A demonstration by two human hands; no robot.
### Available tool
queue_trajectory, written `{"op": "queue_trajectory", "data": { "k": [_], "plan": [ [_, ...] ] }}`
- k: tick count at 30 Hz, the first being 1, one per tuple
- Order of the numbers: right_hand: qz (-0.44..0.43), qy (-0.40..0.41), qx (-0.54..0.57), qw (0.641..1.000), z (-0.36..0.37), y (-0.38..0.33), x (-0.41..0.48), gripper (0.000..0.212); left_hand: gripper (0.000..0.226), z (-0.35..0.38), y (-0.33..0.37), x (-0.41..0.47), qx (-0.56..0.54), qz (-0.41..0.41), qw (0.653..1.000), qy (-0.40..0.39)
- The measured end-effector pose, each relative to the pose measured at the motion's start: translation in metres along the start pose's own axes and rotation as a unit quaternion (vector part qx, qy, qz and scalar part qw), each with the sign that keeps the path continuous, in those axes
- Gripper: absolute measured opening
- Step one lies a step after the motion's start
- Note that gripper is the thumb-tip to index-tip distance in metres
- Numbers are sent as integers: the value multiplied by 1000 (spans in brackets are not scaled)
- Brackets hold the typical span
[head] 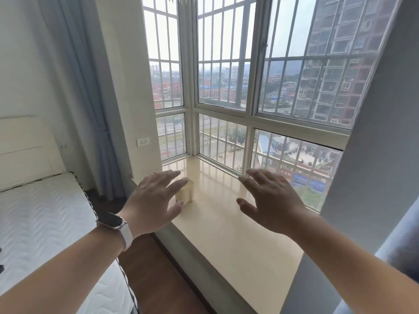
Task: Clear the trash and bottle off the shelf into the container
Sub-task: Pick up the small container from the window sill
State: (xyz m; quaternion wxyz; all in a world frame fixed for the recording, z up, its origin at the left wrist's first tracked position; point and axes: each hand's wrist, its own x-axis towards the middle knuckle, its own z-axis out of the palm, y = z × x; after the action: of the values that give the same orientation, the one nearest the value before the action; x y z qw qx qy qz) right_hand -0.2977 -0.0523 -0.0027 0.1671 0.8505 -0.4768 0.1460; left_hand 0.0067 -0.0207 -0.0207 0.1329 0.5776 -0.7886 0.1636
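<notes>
Container (187,193) apparently upright, behind left hand (151,200)

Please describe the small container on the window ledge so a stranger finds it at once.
Find the barred corner window, then the glossy cream ledge below it. Near its left edge, partly behind the left hand, sits a pale yellow ribbed container, the only object seen on the ledge.

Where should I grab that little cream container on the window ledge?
Take the container by its side walls, just under the rim, coming from the near left, where the left hand hovers. It stands upright with straight walls.
</notes>
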Motion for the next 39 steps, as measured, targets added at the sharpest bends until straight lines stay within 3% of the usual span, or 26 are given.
{"op": "queue_trajectory", "data": {
  "k": [9,22,39],
  "plan": [
    [-5,-5,0,1000,67,12,64,58,58,65,-41,47,-20,-25,999,-35],
    [-26,-45,-11,999,149,19,220,62,61,140,-160,145,-42,-63,996,-41],
    [-156,-51,51,985,258,-30,350,55,55,204,-250,142,-31,-171,982,-70]
  ]
}}
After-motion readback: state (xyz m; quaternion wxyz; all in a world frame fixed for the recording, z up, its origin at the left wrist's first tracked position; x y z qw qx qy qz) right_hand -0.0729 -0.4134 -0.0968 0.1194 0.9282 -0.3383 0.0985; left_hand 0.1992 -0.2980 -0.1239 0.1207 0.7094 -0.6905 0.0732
